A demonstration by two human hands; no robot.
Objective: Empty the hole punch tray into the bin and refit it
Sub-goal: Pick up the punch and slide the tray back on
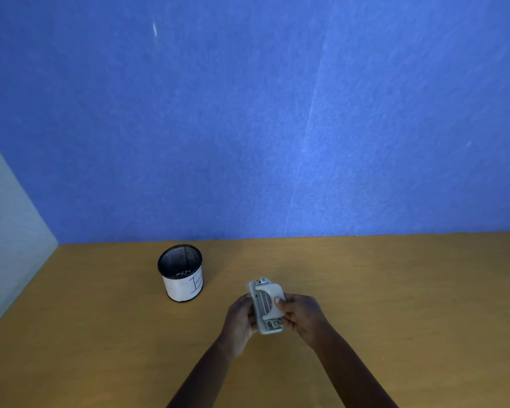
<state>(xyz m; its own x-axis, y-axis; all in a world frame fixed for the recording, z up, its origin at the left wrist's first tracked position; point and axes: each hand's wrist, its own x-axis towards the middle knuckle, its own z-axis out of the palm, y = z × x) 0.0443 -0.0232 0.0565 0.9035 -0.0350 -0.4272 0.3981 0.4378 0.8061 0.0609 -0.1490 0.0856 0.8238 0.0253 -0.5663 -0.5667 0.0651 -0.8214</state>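
Note:
A grey hole punch [267, 306] is held just above the wooden desk, its handle facing up and its long side pointing away from me. My left hand [239, 318] grips its left side and underside. My right hand [299, 315] grips the right side, thumb resting on the handle. The tray under the punch is hidden by my hands. The bin [180, 272], a small black mesh cup with a white paper label, stands upright to the left and farther back, with small pale specks visible inside.
The wooden desk [395, 304] spreads around the hands on all sides. A blue felt partition [277, 128] rises behind it, and a pale wall [9, 245] closes the left side.

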